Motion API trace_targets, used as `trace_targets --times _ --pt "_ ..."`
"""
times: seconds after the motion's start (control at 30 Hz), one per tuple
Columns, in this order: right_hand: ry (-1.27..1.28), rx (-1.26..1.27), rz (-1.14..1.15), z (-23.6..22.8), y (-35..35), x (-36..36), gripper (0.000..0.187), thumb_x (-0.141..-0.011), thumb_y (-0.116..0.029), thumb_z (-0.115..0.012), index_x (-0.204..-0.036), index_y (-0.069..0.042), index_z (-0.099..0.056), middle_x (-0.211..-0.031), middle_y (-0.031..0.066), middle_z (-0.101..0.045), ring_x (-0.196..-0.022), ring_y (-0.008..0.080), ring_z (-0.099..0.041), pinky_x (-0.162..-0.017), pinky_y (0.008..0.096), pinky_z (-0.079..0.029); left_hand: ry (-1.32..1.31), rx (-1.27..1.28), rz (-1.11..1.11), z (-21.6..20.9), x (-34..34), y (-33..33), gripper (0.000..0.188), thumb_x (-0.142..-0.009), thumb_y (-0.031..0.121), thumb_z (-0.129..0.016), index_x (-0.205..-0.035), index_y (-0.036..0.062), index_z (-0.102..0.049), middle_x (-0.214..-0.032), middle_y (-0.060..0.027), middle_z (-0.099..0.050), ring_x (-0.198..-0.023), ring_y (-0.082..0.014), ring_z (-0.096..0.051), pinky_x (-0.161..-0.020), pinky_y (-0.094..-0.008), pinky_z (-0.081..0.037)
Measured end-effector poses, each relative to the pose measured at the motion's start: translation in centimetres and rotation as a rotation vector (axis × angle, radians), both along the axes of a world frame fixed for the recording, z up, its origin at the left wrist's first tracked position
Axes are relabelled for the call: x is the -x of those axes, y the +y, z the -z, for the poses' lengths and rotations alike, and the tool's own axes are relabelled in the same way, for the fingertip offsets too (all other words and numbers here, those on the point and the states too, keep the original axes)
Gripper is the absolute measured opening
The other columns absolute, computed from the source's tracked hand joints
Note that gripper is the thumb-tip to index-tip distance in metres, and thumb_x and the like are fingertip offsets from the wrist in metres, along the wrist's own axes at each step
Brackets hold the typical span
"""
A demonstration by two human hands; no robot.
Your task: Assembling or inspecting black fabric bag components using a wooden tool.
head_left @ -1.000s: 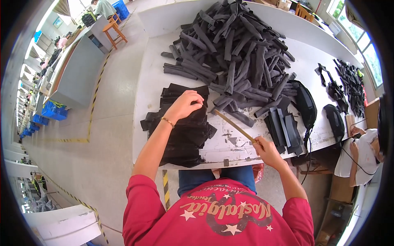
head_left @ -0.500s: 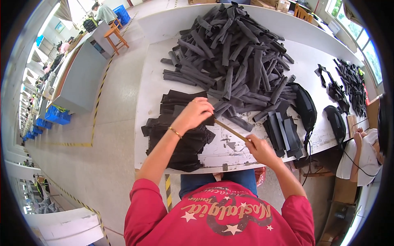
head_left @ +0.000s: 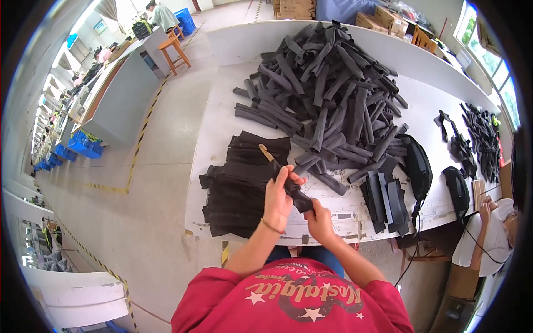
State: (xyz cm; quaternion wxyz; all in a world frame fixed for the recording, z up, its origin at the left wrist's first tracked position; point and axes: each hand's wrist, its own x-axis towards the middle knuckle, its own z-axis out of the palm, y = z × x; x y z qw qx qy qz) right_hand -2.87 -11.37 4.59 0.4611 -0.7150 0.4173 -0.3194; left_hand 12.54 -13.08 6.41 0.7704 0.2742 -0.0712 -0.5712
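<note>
A black fabric tube (head_left: pixel 298 197) is bunched along a thin tan stick (head_left: pixel 266 152), whose curved tip pokes out at the upper left end. My left hand (head_left: pixel 279 195) is closed around the middle of the tube. At its lower right end, my right hand (head_left: pixel 320 222) grips the bunched cloth; whether the stick's other end is also in that hand is hidden. Left of both hands lies a stack of flat black fabric strips (head_left: pixel 236 191). Beyond them rises a large heap of dark grey fabric tubes (head_left: pixel 333 94).
The white table (head_left: pixel 222 100) has a raised back edge. To the right lie stacked dark strips (head_left: pixel 383 200), two black pouches (head_left: pixel 415 166) (head_left: pixel 456 187) with cords and another dark pile (head_left: pixel 482 136). A co-worker (head_left: pixel 491 230) sits at the right. A stool (head_left: pixel 174 54) stands far left.
The stick, bare between my hands before, is now mostly covered by the bunched black tube. My hands have come closer together and nearer to me, and the view has shifted slightly.
</note>
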Motion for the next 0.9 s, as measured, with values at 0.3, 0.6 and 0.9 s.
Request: trace_targets --times 0.3,0.6,0.9 --pt "-0.015 -0.11 0.089 -0.3 3.5 0.0 0.008 -0.09 -0.003 -0.047 -0.095 0.002 -0.052 -0.058 0.0084 -0.052 -0.052 0.0141 -0.05 -0.048 0.0298 -0.039 -0.02 -0.038 -0.119 -3.1 0.1 -0.1 0.017 -0.09 0.017 -0.061 -0.097 0.0017 -0.058 -0.079 -0.0123 -0.065 -0.069 -0.0233 -0.065 -0.073 -0.0417 -0.056" --pt "0.085 -0.208 -0.035 0.3 5.4 2.8 0.015 -0.094 -0.011 -0.048 -0.089 0.001 -0.056 -0.056 0.0064 -0.049 -0.049 0.0117 -0.046 -0.046 0.0288 -0.037 -0.155 -0.179 -0.157 -3.4 -1.8 -1.8 0.015 -0.089 0.017 -0.063 -0.086 0.0029 -0.058 -0.059 -0.0041 -0.056 -0.04 -0.0102 -0.046 -0.038 -0.0254 -0.04" --pt "0.188 -0.261 -0.071 -2.1 5.2 6.7 0.013 -0.092 -0.011 -0.05 -0.093 0.0 -0.056 -0.061 0.0151 -0.053 -0.053 0.0248 -0.055 -0.051 0.0356 -0.042 -0.213 -0.056 -0.448 -3.4 -4.0 -2.6 0.032 -0.096 0.03 -0.048 -0.111 0.001 -0.047 -0.096 -0.0112 -0.057 -0.085 -0.0209 -0.058 -0.08 -0.0333 -0.05"
